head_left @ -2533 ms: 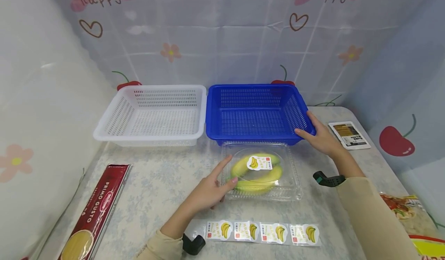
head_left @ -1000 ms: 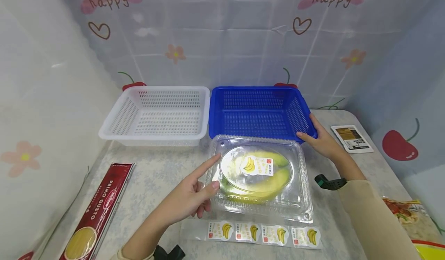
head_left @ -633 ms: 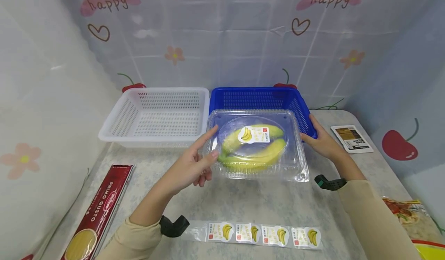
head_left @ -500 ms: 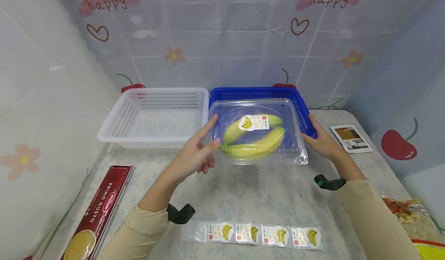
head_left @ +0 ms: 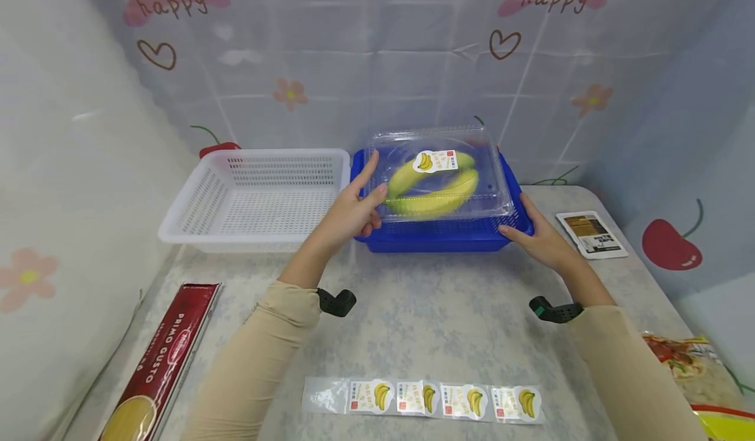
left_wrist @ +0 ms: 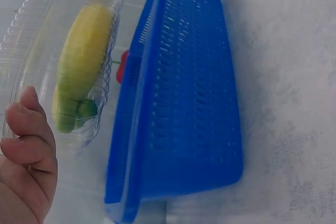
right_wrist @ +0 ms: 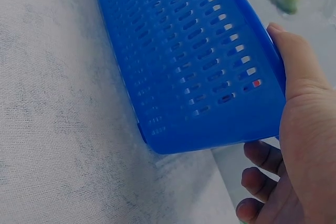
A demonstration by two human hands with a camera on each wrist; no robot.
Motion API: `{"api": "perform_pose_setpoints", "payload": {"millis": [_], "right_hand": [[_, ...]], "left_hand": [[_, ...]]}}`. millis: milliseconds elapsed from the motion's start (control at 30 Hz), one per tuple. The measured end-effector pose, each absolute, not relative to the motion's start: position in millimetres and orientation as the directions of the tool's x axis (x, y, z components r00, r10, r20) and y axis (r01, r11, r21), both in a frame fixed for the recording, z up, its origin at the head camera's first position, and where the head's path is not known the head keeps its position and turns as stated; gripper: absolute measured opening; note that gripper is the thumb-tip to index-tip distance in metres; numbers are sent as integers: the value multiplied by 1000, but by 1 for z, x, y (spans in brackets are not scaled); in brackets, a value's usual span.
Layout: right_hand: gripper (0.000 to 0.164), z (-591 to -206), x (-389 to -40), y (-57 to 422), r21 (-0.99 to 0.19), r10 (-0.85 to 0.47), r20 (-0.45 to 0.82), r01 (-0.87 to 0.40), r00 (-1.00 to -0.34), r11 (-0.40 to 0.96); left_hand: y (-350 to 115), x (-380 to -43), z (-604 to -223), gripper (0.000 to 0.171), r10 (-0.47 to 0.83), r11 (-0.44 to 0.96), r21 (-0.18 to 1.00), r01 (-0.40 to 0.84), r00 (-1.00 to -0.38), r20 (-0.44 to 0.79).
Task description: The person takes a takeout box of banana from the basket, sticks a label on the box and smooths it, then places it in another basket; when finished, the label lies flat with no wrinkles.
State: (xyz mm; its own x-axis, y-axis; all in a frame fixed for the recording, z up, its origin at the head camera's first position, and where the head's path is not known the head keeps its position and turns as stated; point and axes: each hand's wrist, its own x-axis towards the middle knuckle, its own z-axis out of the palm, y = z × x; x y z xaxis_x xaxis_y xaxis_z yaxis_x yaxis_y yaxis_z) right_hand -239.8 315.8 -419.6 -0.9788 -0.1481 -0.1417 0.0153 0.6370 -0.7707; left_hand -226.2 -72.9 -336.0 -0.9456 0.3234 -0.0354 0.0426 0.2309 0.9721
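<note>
My left hand point(head_left: 348, 215) grips the left side of a clear plastic clamshell box point(head_left: 494, 189) with green-yellow bananas point(head_left: 442, 200) inside. A banana sticker point(head_left: 436, 161) is on its lid. The box is raised over the blue plastic basket point(head_left: 436, 240), overlapping most of its opening. In the left wrist view, curled fingers point(left_wrist: 31, 129) show at the box's edge, beside and apart from the basket. My right hand point(head_left: 545, 238) holds the basket's front right corner. The right wrist view shows that thumb point(right_wrist: 296, 56) over the basket's rim, other fingers below it.
A white plastic basket point(head_left: 253, 239) stands left of the blue one. A red spaghetti packet point(head_left: 162, 362) lies at the left, a strip of banana stickers point(head_left: 421, 398) in front. A small white-edged pack point(head_left: 592, 234) and food packets point(head_left: 687, 365) are at the right.
My left hand has lifted the clamshell box of bananas off the table and moved it away from me, over the blue basket. My right hand stays on the basket's corner.
</note>
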Motion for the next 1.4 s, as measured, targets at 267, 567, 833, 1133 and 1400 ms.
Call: {"api": "perform_pose_setpoints", "payload": {"millis": [267,567,833,1133,1400], "right_hand": [[102,-422,-239,317,-769,-139,-142,21,-980,639],[103,-425,-241,316,-769,-132,-123,11,-984,639],[106,-424,-240,314,-756,-104,-136,35,-985,654],[104,-422,-238,313,-761,-103,-136,38,-985,647],[104,-424,-239,314,-766,-103,-137,39,-985,642]], "left_hand": [[-57,-250,-348,61,299,300,953,48,-953,-46],[-44,-268,-364,62,281,401,916,-19,-949,-143],[-38,-277,-372,61,293,468,884,-14,-941,-170],[-30,-283,-380,59,250,591,806,-2,-950,-186],[-27,-286,-384,56,228,675,737,-23,-944,-238]]}}
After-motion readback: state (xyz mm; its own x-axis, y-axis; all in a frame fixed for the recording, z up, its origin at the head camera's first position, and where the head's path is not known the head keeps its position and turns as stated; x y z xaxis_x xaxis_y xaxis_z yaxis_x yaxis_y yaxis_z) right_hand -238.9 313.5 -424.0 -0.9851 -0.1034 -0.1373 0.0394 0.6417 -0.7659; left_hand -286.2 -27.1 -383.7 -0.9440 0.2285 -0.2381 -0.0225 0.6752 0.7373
